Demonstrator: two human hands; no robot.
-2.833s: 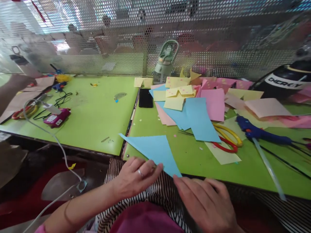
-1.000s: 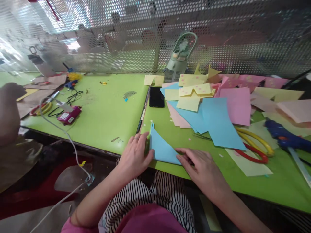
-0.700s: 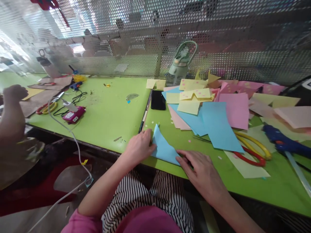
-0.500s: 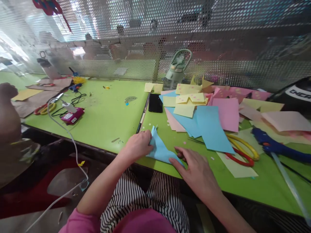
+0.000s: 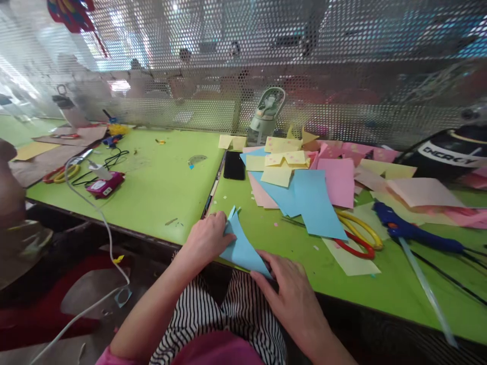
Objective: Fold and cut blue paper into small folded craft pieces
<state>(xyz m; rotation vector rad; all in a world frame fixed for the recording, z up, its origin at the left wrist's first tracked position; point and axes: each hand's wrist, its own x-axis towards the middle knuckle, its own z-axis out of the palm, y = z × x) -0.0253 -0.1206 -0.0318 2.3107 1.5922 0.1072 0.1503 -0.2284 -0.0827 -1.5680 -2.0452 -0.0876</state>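
A folded light blue paper triangle (image 5: 241,245) lies at the near edge of the green table (image 5: 297,248). My left hand (image 5: 205,240) pinches its left edge, fingers curled on the paper. My right hand (image 5: 289,293) lies with its fingers pressed on the triangle's lower right corner. A striped garment covers my lap below the table edge.
A heap of blue, pink and yellow paper sheets (image 5: 304,177) lies beyond, with a black phone (image 5: 234,165), a green bottle (image 5: 264,114), red-and-yellow scissors (image 5: 357,238) and a blue glue gun (image 5: 414,229). Another person's arm (image 5: 7,187) shows at far left by a second table.
The large flat blue triangle has been folded into a smaller one. Both hands shifted onto it, the left gripping its left edge and the right sliding to its lower corner.
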